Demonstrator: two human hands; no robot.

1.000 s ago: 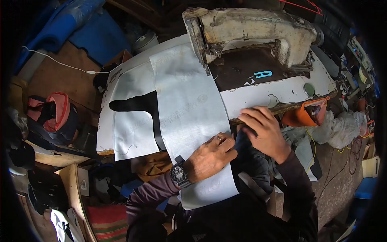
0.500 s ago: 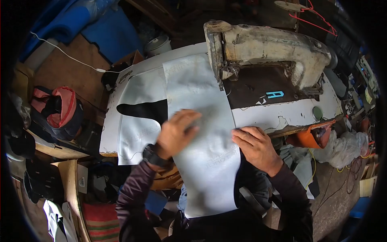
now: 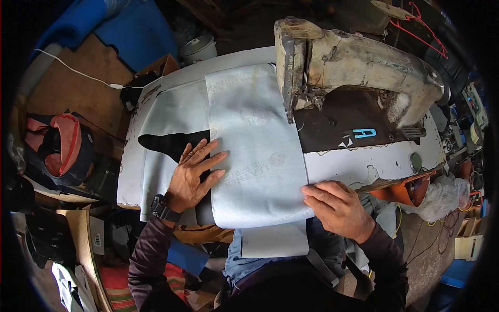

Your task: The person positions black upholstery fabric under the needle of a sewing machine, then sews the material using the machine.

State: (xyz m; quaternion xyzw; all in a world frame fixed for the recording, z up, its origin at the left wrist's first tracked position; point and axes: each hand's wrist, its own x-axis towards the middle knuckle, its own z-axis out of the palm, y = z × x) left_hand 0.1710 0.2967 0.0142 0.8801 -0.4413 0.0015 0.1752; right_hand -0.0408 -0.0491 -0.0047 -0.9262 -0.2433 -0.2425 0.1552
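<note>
A long pale sheet (image 3: 254, 125) with faint printed lettering lies on the white table (image 3: 343, 163), its lower part folded at the front edge above my lap. My left hand (image 3: 195, 174), fingers spread, rests at the sheet's left edge, partly over a black piece (image 3: 166, 144). Beneath that black piece is another pale sheet (image 3: 176, 112). At the right edge of the long sheet, my right hand (image 3: 335, 205) pinches the material between thumb and fingers. A worn sewing machine (image 3: 364, 60) stands just beyond the sheet, to the right.
On the dark machine bed lie a light blue cutter (image 3: 364, 133) and small white scraps (image 3: 345, 142). A round green-topped tin (image 3: 416, 162) sits near the table's right front edge. An orange pouch (image 3: 403, 192) hangs below. A bag with red lining (image 3: 62, 145) is at the left.
My left hand has moved left and down off the sheet's middle, its fingers now spread. The sheet's lower part, earlier hanging smoothly over my lap, is now folded. My right hand has shifted slightly lower.
</note>
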